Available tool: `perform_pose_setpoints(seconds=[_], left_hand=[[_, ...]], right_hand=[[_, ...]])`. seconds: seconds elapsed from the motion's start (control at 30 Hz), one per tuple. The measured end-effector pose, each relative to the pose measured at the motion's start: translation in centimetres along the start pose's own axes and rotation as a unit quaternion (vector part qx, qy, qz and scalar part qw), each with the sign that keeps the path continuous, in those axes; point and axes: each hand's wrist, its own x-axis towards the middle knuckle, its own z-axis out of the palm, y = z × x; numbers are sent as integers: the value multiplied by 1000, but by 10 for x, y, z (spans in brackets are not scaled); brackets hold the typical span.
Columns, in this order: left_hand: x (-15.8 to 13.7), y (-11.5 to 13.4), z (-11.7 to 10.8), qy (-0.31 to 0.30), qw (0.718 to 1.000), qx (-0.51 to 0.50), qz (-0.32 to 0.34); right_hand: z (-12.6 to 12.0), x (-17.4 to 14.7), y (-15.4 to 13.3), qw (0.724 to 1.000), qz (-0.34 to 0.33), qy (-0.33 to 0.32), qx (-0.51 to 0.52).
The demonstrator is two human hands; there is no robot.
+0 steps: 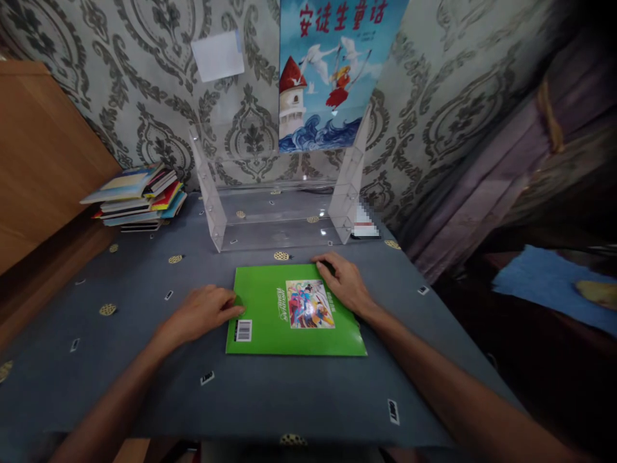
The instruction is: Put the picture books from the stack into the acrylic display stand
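Note:
A green book (263,302) lies flat on the cloth-covered table, with a colourful picture panel and a barcode label on its upper face. My left hand (205,312) holds its left edge, thumb on the cover and fingers curled at the side. At the book's right edge is my right hand (344,283), closed on it, with the fingertips near the far right corner. The undersides of the fingers are hidden. Just beyond the book stands a clear acrylic rack (279,235) with upright side panels; no book is in it.
A stack of books (139,196) sits at the back left, near a wooden cabinet (43,154). A fairy-tale poster (332,83) and a white paper (218,56) are on the patterned wall. A purple curtain (486,167) hangs at the right, beside a blue cloth (549,283).

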Motion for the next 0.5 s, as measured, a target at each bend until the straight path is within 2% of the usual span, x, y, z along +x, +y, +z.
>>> perform_pose_setpoints(seconds=[0.1,0.13,0.23,0.33,0.5], left_hand=[[14,18,-4,70,995,68,2],[21,27,-2,106,992,70,22],[49,51,13,190,971,42,138],[74,64,32,193,958,52,206],[83,61,45,188,957,54,214]], right_hand=[[1,0,-1,1000,-19,0,-11],[2,-1,0,1000,-24,0,-14],[4,-1,0,999,-33,-2,-25],[6,-1,0,998,-43,-2,-49],[8,-2,-3,995,-45,-7,-85]])
